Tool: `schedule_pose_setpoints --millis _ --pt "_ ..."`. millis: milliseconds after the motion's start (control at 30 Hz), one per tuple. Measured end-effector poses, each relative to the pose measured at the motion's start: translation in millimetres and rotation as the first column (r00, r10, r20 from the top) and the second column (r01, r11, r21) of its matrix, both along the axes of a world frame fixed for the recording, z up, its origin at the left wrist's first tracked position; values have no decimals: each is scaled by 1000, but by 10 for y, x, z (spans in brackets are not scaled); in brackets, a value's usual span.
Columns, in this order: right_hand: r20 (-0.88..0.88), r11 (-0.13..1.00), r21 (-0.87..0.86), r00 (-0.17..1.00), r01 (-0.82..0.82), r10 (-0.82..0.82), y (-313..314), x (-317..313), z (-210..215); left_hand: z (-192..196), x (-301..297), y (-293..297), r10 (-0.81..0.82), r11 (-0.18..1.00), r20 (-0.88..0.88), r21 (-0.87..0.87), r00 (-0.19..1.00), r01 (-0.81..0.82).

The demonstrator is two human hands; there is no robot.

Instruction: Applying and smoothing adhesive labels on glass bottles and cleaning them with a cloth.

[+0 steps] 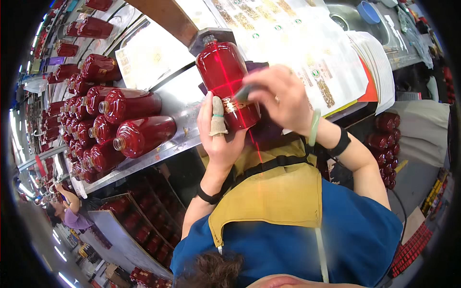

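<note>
A glossy red glass bottle [223, 67] lies tilted in front of me, its neck against a dark block [224, 37]. My left hand [222, 148] is wrapped round its lower left side, one digit covered by a cloth finger cot [218, 117]. Gold lettering, like a decal [233, 105], sits on the bottle's lower part. My right hand [287, 102], slightly blurred, pinches a dark scraper-like piece [246, 92] over that decal. Red light lines cross on the glass. Part of a dark purple cloth [264, 127] shows beside and beneath the bottle.
Several red bottles [144, 137] lie stacked on the metal bench to the left. Sheets of gold decals [307, 53] cover the bench ahead. A wooden beam [165, 19] slants in from above. A blue bowl [368, 12] stands by a sink. Another person [77, 218] is at far left.
</note>
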State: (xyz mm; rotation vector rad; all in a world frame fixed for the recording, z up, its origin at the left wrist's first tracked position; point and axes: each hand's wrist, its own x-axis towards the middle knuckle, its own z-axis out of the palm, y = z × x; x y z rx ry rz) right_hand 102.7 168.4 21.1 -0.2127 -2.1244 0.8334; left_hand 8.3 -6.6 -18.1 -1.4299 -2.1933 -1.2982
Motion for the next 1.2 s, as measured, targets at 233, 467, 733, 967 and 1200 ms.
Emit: schedule_pose_setpoints --millis 233,467,733,967,1200 --pt "-63 959 -54 957 280 -283 210 -47 -69 170 180 107 22 956 -206 -282 978 -81" --pt "-27 985 100 989 144 -142 145 83 -34 180 150 104 55 967 -139 -240 989 -87" --pt "-5 999 -31 999 -42 42 -1 -21 -72 88 -65 22 19 989 512 -134 859 58" --pt "56 881 314 933 -354 355 -97 183 1 112 -172 72 -45 991 596 -77 802 113" --pt "24 932 354 997 -80 76 45 135 18 293 -54 -10 85 985 136 -158 987 -63"
